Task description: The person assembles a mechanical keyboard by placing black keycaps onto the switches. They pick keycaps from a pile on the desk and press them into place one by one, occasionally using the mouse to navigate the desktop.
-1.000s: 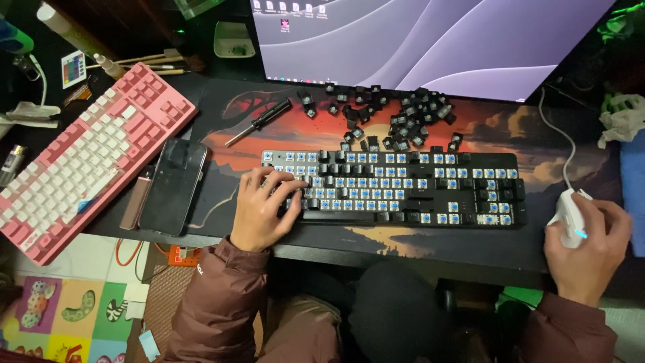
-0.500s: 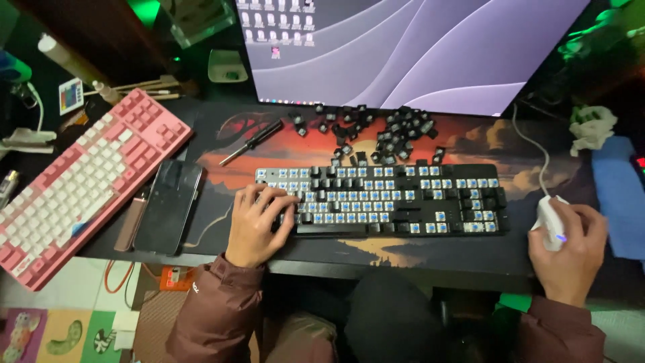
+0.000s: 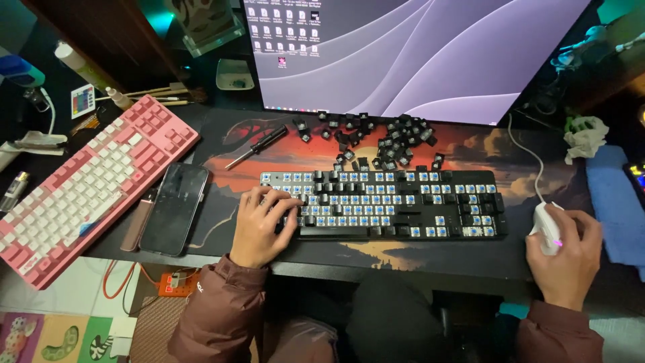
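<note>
Head view, two keyboards, black (image 3: 403, 205), pink (image 3: 87, 181), perhaps forty loose keycaps (image 3: 376, 134)

The black mechanical keyboard (image 3: 383, 204) showed rows of blue switches. The wide desk mat (image 3: 470, 151) bore an orange-and-red sunset scene. The pink keyboard with white keys (image 3: 80, 188) lay beside a white mouse (image 3: 545, 225).

We see the black keyboard (image 3: 383, 205) lying flat, most blue switches bare; the white mouse (image 3: 547, 227) sits well to its right.
</note>
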